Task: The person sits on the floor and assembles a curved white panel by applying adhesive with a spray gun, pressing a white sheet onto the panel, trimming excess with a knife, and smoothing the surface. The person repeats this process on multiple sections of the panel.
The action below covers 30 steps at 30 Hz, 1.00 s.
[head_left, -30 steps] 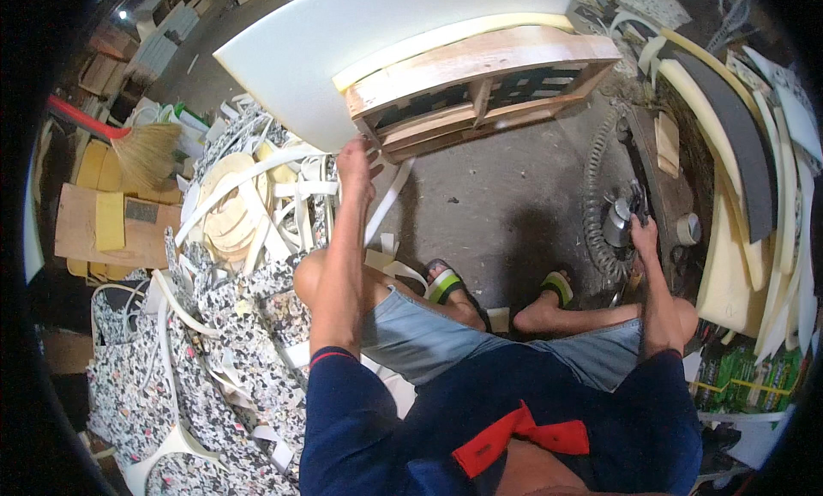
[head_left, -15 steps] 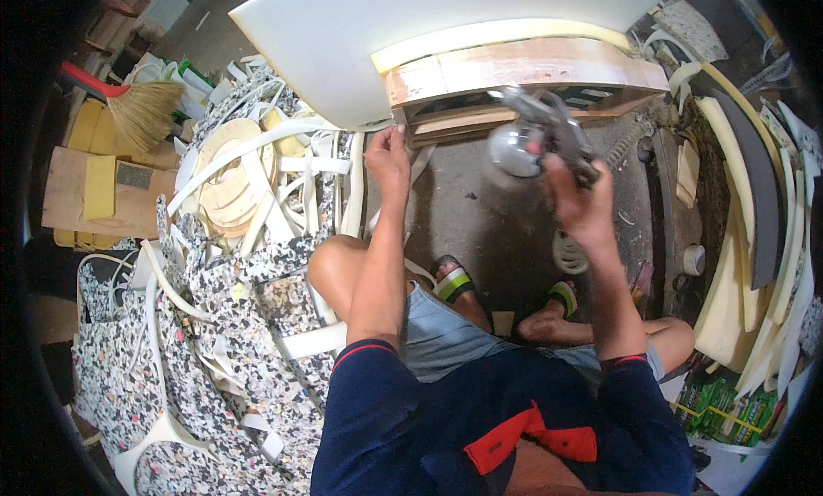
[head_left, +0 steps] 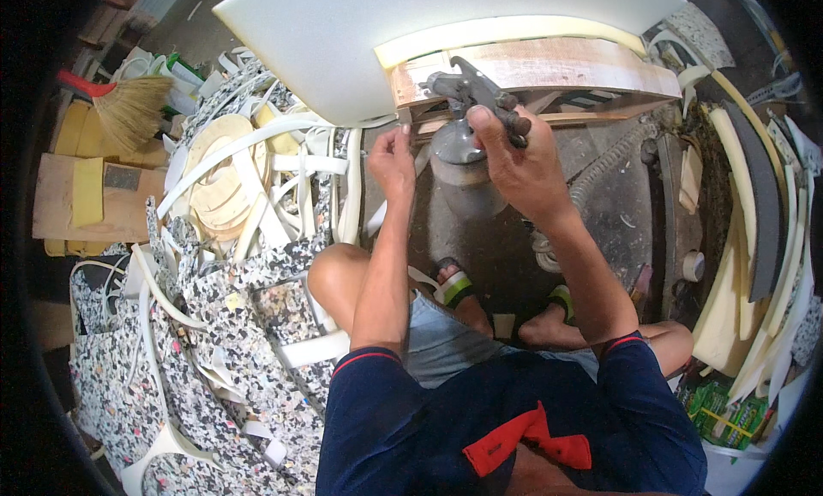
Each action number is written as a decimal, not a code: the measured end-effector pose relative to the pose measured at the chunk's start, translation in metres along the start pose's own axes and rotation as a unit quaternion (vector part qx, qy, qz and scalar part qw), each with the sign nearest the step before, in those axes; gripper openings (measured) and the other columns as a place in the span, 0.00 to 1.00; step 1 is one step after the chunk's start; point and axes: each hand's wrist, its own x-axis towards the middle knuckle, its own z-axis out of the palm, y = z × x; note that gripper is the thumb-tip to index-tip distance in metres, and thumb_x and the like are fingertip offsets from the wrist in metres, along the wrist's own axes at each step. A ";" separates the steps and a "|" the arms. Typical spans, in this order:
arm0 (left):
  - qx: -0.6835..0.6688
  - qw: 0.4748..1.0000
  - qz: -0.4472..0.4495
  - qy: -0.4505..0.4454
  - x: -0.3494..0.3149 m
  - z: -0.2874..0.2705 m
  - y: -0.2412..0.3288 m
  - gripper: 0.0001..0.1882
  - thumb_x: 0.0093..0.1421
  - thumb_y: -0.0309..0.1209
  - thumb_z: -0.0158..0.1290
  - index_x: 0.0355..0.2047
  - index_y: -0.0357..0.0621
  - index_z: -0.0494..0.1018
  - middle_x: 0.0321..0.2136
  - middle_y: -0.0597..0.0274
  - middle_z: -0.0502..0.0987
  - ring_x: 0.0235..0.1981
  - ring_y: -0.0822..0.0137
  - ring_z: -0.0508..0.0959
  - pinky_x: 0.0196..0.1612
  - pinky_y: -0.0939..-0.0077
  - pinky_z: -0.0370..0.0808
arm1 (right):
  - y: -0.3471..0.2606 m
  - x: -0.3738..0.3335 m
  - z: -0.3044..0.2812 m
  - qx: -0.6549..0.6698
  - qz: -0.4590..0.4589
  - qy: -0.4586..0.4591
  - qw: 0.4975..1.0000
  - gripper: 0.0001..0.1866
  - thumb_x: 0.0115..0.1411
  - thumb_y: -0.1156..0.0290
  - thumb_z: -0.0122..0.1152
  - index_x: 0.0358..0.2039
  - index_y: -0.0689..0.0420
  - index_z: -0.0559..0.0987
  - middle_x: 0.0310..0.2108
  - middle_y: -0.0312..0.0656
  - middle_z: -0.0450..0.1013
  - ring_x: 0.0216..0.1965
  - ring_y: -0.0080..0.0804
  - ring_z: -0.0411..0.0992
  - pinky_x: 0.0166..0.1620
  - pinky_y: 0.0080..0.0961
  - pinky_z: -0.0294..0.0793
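Note:
My right hand (head_left: 527, 163) is closed round the handle of a grey metal spray gun (head_left: 467, 89). Under the gun hangs its round metal cup (head_left: 463, 170), and its nozzle points left over the near face of a curved wooden frame (head_left: 549, 67). At the frame's left corner, my left hand (head_left: 393, 166) has its fingers pressed together; whether they grip the frame's edge I cannot make out. A pale yellow foam strip (head_left: 514, 33) runs along the frame's far edge, and a large white foam sheet (head_left: 317, 42) stands behind it.
A coiled air hose (head_left: 604, 166) trails over the floor to the right. Speckled foam sheets (head_left: 214, 342) and white offcuts pile up at my left, near a straw broom (head_left: 133, 110). Foam strips (head_left: 729, 264) lean at the far right. A roll of tape (head_left: 693, 264) lies near them.
My right hand has swung the spray gun leftward, from the frame's middle to near its left end. My left hand stays at the corner.

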 end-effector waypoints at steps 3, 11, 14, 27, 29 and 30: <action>-0.004 1.000 -0.018 0.006 0.000 0.001 0.002 0.13 0.62 0.34 0.63 0.35 0.32 0.81 0.25 0.62 0.81 0.26 0.74 0.75 0.33 0.76 0.73 | -0.003 0.000 -0.010 -0.023 0.010 -0.006 1.000 0.29 0.68 0.45 0.57 0.28 0.63 0.75 0.17 0.36 0.65 0.21 0.23 0.64 0.27 0.27 0.65; -0.012 1.000 0.004 0.010 0.001 0.002 0.002 0.12 0.63 0.33 0.63 0.33 0.33 0.81 0.25 0.63 0.81 0.27 0.76 0.75 0.33 0.78 0.73 | -0.009 0.001 -0.017 0.016 0.046 -0.057 0.997 0.25 0.69 0.48 0.57 0.28 0.59 0.77 0.19 0.27 0.65 0.19 0.14 0.61 0.22 0.17 0.59; -0.002 1.000 0.020 0.013 0.002 0.000 0.002 0.12 0.63 0.32 0.62 0.33 0.33 0.81 0.25 0.63 0.81 0.27 0.75 0.75 0.33 0.78 0.73 | -0.006 0.001 -0.019 0.050 0.075 -0.047 0.995 0.24 0.70 0.50 0.57 0.27 0.59 0.77 0.19 0.27 0.66 0.19 0.13 0.62 0.22 0.16 0.60; -0.036 0.999 0.005 -0.006 0.010 -0.001 -0.010 0.12 0.65 0.35 0.60 0.32 0.36 0.80 0.25 0.66 0.79 0.25 0.78 0.73 0.30 0.80 0.71 | 0.013 0.008 -0.090 0.003 0.110 0.112 0.988 0.25 0.69 0.52 0.57 0.24 0.62 0.76 0.17 0.34 0.65 0.22 0.23 0.62 0.28 0.29 0.66; -0.008 1.000 0.023 -0.006 0.011 -0.002 -0.012 0.12 0.66 0.35 0.60 0.33 0.36 0.80 0.27 0.64 0.80 0.26 0.77 0.73 0.30 0.80 0.72 | 0.018 0.010 -0.104 -0.017 0.140 0.138 0.980 0.24 0.69 0.53 0.57 0.26 0.63 0.78 0.17 0.34 0.67 0.23 0.23 0.63 0.29 0.30 0.67; 0.001 0.999 0.033 -0.010 0.012 -0.002 -0.013 0.12 0.66 0.35 0.60 0.34 0.36 0.80 0.28 0.64 0.80 0.27 0.77 0.74 0.30 0.80 0.72 | 0.022 0.011 -0.111 -0.027 0.128 0.151 0.980 0.24 0.69 0.53 0.57 0.28 0.64 0.79 0.18 0.35 0.68 0.23 0.23 0.64 0.30 0.30 0.67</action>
